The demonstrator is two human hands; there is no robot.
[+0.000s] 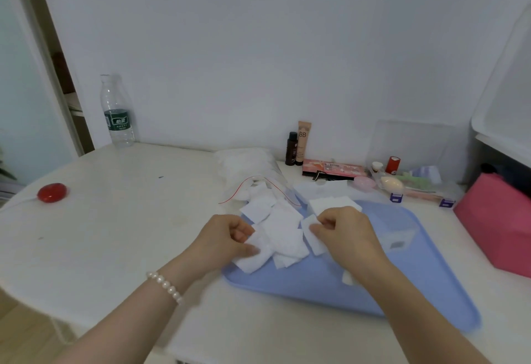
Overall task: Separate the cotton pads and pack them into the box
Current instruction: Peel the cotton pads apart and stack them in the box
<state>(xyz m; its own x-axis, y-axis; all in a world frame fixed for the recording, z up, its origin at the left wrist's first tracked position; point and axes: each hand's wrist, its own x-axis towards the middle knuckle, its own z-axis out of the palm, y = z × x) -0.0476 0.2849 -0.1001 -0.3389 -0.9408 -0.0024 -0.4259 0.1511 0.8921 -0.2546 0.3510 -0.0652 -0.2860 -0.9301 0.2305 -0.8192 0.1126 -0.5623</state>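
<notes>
A heap of white square cotton pads [280, 227] lies on the left part of a blue tray [316, 286]. My left hand [222, 235] pinches a pad [253, 257] at the heap's near-left edge. My right hand [343, 231] pinches another pad [311, 234] just right of the heap. A neat stack of pads [330, 204] sits behind my right hand. A clear box [398, 235] lies on the tray to the right, hard to make out. One loose pad [347, 277] shows beneath my right wrist.
A clear zip bag of pads [250, 171] lies behind the tray. Cosmetics [300, 148], a palette [333, 168] and small items line the wall. A pink box [500, 222] stands right, a water bottle [116, 113] and red disc [52, 192] left.
</notes>
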